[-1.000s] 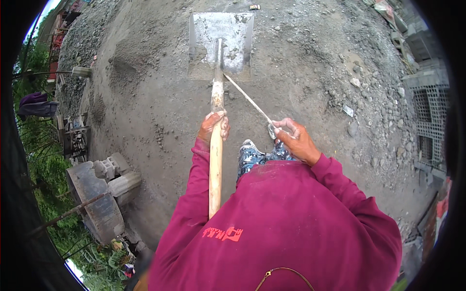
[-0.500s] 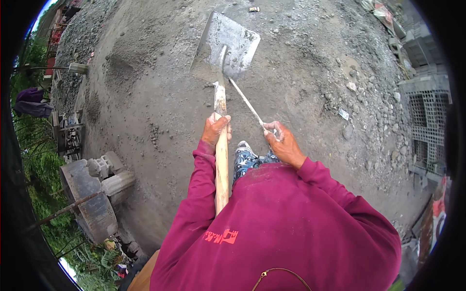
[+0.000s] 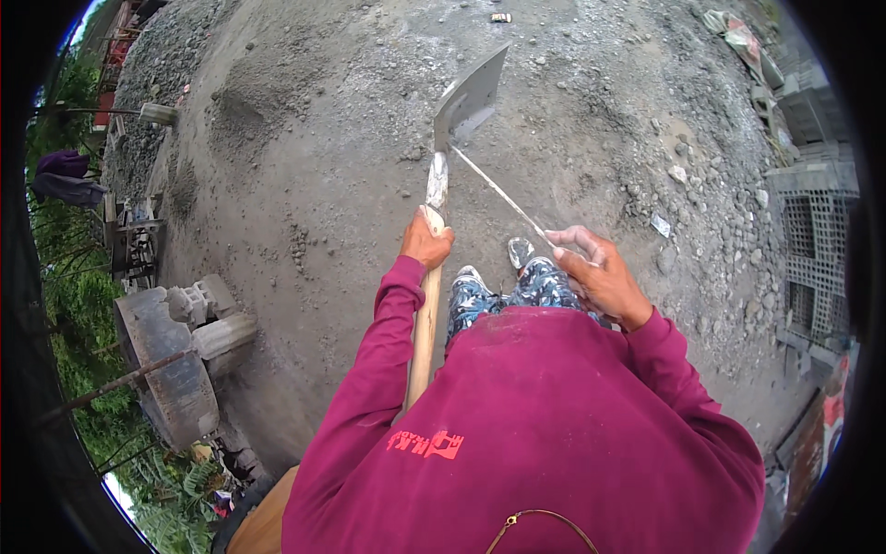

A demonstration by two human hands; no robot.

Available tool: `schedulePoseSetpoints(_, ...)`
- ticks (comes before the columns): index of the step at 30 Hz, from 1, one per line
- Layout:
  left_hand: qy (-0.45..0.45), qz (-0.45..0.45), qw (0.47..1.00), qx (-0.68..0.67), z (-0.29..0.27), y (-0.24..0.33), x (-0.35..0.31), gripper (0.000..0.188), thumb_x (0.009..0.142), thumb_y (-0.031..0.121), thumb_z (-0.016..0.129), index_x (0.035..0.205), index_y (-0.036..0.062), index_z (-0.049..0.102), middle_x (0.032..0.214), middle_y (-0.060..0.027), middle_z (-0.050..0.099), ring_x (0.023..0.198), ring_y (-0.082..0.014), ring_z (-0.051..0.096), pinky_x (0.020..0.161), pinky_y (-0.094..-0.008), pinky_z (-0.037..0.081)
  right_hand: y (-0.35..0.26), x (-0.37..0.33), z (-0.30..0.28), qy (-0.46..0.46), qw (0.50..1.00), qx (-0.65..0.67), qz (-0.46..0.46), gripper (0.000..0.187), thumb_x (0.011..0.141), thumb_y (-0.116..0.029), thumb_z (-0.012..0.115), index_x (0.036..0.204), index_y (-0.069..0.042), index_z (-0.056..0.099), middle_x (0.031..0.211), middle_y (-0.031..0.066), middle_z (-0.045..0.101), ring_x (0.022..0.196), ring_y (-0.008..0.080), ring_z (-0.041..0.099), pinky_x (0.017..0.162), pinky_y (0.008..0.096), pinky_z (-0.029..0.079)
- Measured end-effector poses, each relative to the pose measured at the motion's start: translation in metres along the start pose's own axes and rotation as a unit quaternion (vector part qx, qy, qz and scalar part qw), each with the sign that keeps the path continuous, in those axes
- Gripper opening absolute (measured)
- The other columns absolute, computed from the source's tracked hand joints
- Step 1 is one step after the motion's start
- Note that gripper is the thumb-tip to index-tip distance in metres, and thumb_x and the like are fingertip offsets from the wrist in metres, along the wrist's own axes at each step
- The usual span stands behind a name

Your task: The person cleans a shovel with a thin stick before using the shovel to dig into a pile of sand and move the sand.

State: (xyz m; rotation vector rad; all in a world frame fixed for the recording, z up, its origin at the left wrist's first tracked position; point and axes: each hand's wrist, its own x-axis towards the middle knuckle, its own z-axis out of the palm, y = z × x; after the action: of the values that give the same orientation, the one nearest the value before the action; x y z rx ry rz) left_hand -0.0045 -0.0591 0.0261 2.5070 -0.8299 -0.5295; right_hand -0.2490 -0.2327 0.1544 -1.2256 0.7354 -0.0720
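Observation:
My left hand (image 3: 425, 244) is closed round the pale wooden handle of a shovel (image 3: 423, 342), just below where the wood meets the metal socket. Beyond it the grey metal blade (image 3: 471, 97) is raised in front of me and turned nearly edge-on. Between the fingertips of my right hand (image 3: 602, 275) is one end of a thin, pale stick (image 3: 499, 192). Its far end reaches the base of the blade; whether it touches the metal or passes behind it I cannot tell. The handle's lower end runs down beside my maroon sleeve.
Grey gravelly ground lies around my shoes (image 3: 472, 280). On the left are a rusty curved metal piece (image 3: 171, 365) and broken concrete, with a gravel pile (image 3: 161, 69) farther off. Perforated blocks (image 3: 817, 245) line the right side. A small wrapper (image 3: 660, 224) lies among stones.
The shovel blade has turned from showing its broad face to nearly edge-on and shifted right. My left hand moved slightly right, and my right hand moved right with the stick.

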Motion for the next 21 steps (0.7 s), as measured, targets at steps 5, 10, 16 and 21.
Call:
schedulePoseSetpoints(5, -0.081, -0.046, 0.989, -0.114, 0.009, 0.013, 0.004, 0.036, 0.077, 0.017, 0.066, 0.103, -0.0038, 0.052, 0.082, -0.0131, 0.061, 0.068, -0.0228, 0.062, 0.062, -0.0392, 0.052, 0.018, 0.055, 0.015, 0.048, 0.999, -0.007, -0.001, 0.031, 0.090, -0.015, 0.057, 0.118, 0.000, 0.057, 0.067, -0.0045, 0.048, 0.058, 0.0020, 0.041, 0.051, 0.0224, 0.034)
schedulePoseSetpoints(10, -0.119, -0.071, 0.968, -0.211, -0.001, -0.010, 0.000, 0.028, 0.079, 0.014, 0.064, 0.097, 0.0005, 0.048, 0.072, -0.0095, 0.056, 0.055, -0.0199, 0.058, 0.044, -0.0337, 0.048, 0.030, -0.003, -0.007, 0.013, 0.994, -0.020, -0.111, 0.030, 0.091, -0.017, 0.058, 0.117, -0.002, 0.058, 0.066, -0.0037, 0.050, 0.049, 0.0039, 0.043, 0.043, 0.0240, 0.036)
schedulePoseSetpoints(16, -0.205, -0.118, 0.917, -0.321, -0.012, 0.034, -0.001, 0.027, 0.080, 0.017, 0.066, 0.094, 0.0028, 0.047, 0.062, -0.0066, 0.054, 0.043, -0.0177, 0.053, 0.040, -0.0320, 0.045, 0.016, 0.034, 0.008, 0.041, 0.997, 0.060, 0.038, 0.028, 0.093, -0.018, 0.057, 0.117, -0.004, 0.058, 0.063, -0.0050, 0.048, 0.044, 0.0038, 0.038, 0.039, 0.0224, 0.030)
schedulePoseSetpoints(21, -0.209, -0.160, 0.882, -0.391, -0.022, 0.019, -0.007, 0.035, 0.077, 0.023, 0.070, 0.094, 0.0045, 0.046, 0.063, -0.0060, 0.055, 0.042, -0.0159, 0.052, 0.039, -0.0301, 0.043, 0.002, -0.023, -0.012, -0.005, 0.998, 0.041, 0.054, 0.029, 0.094, -0.020, 0.058, 0.118, -0.003, 0.058, 0.075, -0.0016, 0.055, 0.051, 0.0019, 0.041, 0.046, 0.0199, 0.034)
